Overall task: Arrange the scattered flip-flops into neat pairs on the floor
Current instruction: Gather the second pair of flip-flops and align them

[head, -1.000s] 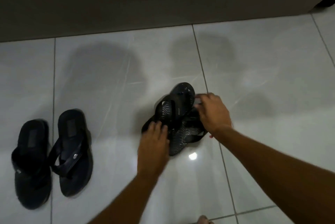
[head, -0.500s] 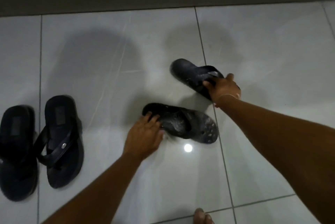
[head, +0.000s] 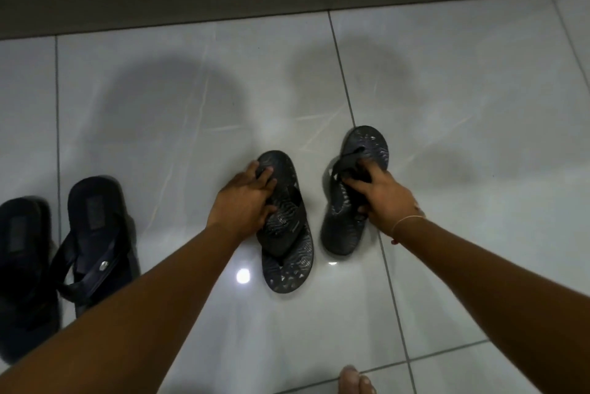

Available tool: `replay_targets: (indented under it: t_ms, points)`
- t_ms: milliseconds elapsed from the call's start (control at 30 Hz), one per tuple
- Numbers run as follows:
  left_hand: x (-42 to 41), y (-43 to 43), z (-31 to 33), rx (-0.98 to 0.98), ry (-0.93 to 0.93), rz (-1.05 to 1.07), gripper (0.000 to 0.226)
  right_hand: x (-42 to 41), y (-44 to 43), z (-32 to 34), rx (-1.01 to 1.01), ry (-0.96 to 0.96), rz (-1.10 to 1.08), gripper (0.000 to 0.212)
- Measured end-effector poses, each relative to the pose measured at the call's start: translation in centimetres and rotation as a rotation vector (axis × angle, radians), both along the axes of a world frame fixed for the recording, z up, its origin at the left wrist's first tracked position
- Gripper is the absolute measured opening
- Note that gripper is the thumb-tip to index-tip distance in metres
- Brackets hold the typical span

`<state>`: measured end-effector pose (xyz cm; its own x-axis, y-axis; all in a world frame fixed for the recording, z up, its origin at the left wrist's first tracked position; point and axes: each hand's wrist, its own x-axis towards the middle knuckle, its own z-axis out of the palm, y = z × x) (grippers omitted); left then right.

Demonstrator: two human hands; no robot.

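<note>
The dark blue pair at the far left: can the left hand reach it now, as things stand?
Probably yes, but not at once. The left hand rests on the left patterned flip-flop, so it must let go first. Between it and the dark blue pair lies only bare floor, with nothing in the way.

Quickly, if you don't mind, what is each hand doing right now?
Left hand: pressed on the left patterned flip-flop, fingers spread, not clearly gripping.
Right hand: closed on the strap of the right patterned flip-flop.

Bare forearms, no sleeves, thin bracelet [head: 407,222] on rt wrist, bare toes [head: 356,379]
</note>
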<state>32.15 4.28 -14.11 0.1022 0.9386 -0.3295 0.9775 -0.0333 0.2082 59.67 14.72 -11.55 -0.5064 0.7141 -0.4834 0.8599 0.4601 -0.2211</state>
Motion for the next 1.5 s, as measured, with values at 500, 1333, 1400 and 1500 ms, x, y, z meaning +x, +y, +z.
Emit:
replay_targets:
  t_ms: [500, 1333, 1400, 1500]
  points:
    - [1.4, -1.3, 1.5, -0.036, 0.015, -0.130, 0.065, -1.8, -4.2, 1.1, 0.184, 0.189, 0.072, 0.066]
    - [-0.3, -1.8, 0.5, -0.121, 0.061, -0.134, 0.068, -0.7, -6.9, 0.0, -0.505, -0.046, -1.147, 0.053]
    - [-0.1, -1.2, 0.3, -0.098, 0.097, -0.195, 0.064, -1.8, -7.5, -0.4, -0.448, -0.048, -1.090, 0.053]
    - [-0.2, 0.0, 0.3, -0.068, 0.155, -0.269, 0.061, -2.5, -7.4, -0.2, -0.399, -0.101, -0.953, 0.055]
